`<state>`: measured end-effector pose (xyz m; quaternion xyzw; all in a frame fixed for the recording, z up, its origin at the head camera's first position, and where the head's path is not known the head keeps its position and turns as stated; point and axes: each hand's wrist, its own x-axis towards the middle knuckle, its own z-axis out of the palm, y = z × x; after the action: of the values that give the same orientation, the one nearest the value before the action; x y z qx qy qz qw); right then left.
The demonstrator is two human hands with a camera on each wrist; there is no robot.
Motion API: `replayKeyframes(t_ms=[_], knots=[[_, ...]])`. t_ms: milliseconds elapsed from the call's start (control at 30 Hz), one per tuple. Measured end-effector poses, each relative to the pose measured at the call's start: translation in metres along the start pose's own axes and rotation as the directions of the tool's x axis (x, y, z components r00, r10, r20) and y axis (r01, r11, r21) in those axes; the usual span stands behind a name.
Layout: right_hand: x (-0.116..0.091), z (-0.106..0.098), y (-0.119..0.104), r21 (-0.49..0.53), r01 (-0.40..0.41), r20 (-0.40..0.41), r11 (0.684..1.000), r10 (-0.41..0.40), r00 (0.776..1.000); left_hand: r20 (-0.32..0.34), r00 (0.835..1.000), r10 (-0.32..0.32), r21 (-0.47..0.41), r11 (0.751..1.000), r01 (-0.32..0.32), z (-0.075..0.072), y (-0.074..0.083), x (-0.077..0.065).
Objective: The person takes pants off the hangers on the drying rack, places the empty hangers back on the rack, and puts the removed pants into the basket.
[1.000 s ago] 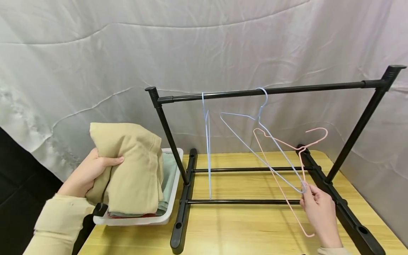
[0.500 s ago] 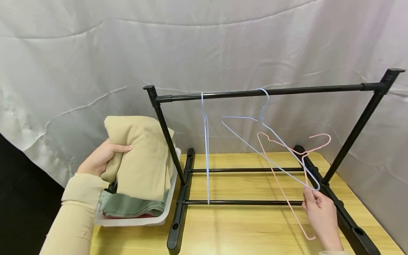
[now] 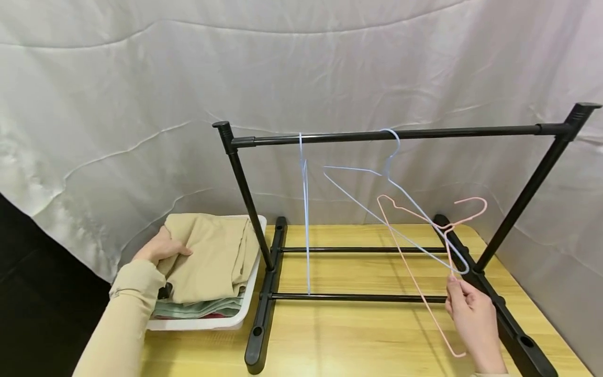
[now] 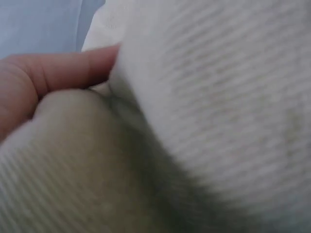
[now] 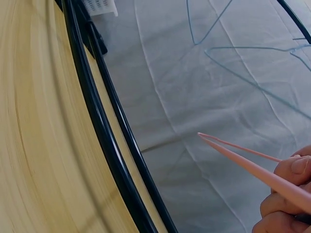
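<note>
A folded beige garment [image 3: 212, 251] lies on top of the pile in the white basket [image 3: 198, 323]. At its left edge my left hand [image 3: 162, 247] grips it, thumb on top and the other fingers hidden behind the cloth. In the left wrist view the ribbed beige cloth [image 4: 228, 97] fills most of the frame, and a finger [image 4: 73, 68] reaches into its fold. My right hand [image 3: 473, 317] pinches a pink hanger [image 3: 414, 277] by one end, its hook pointing up and right. Beside it, the lower corner of a blue hanger [image 3: 398, 230] overlaps the pink one.
The black rack [image 3: 339, 138] stands on the wooden table [image 3: 358, 340], its left foot [image 3: 265, 314] close to the basket. A second blue hanger [image 3: 307, 220] hangs edge-on from the top bar. Green cloth [image 3: 202, 308] shows under the beige garment. A grey curtain [image 3: 330, 68] covers the back.
My left hand has brought the beige garment right, then lowered it onto the pile in the basket. The blue hanger near my right hand has swung slightly; the right hand has barely moved.
</note>
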<state>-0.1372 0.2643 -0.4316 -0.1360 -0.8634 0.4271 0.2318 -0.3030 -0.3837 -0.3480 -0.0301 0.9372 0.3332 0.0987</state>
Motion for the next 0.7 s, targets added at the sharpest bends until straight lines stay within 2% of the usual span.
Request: replayKeyframes(t_ms=[167,233,300,400,467,567,600,633,700], knots=[[0.001,0.000,0.000,-0.003,-0.012,-0.006,1.000,0.012,1.000,-0.137,0.990,-0.039,0.033,0.999,0.044,-0.003,0.001,-0.004],[0.001,-0.001,-0.001,-0.001,-0.008,-0.018,1.000,0.008,1.000,-0.212,0.977,-0.032,0.076,0.996,0.049,-0.004,-0.003,-0.002],[0.002,-0.002,-0.002,-0.002,-0.001,-0.031,1.000,0.001,1.000,-0.245,0.969,-0.019,0.101,0.994,0.045,-0.007,-0.005,-0.001],[0.002,-0.005,-0.004,-0.008,0.013,-0.039,1.000,-0.013,0.999,-0.318,0.948,0.011,0.137,0.990,0.034,-0.009,-0.002,0.001],[0.002,-0.007,-0.005,-0.016,0.019,-0.037,1.000,-0.019,0.999,-0.315,0.948,0.049,0.135,0.991,-0.006,-0.011,0.007,-0.002],[0.001,-0.011,-0.010,-0.024,0.020,-0.033,1.000,-0.021,0.999,-0.335,0.931,0.145,0.131,0.986,-0.107,-0.008,0.029,-0.007],[0.002,-0.013,-0.011,-0.030,0.023,-0.033,0.999,-0.024,0.999,-0.349,0.919,0.183,0.126,0.981,-0.147,-0.006,0.037,-0.009],[0.002,-0.014,-0.012,-0.033,0.028,-0.031,0.999,-0.029,0.999,-0.344,0.914,0.213,0.106,0.977,-0.187,-0.004,0.048,-0.013],[0.003,-0.018,-0.015,-0.041,0.049,-0.027,0.998,-0.051,0.998,-0.396,0.882,0.255,0.069,0.966,-0.248,0.002,0.066,-0.017]])
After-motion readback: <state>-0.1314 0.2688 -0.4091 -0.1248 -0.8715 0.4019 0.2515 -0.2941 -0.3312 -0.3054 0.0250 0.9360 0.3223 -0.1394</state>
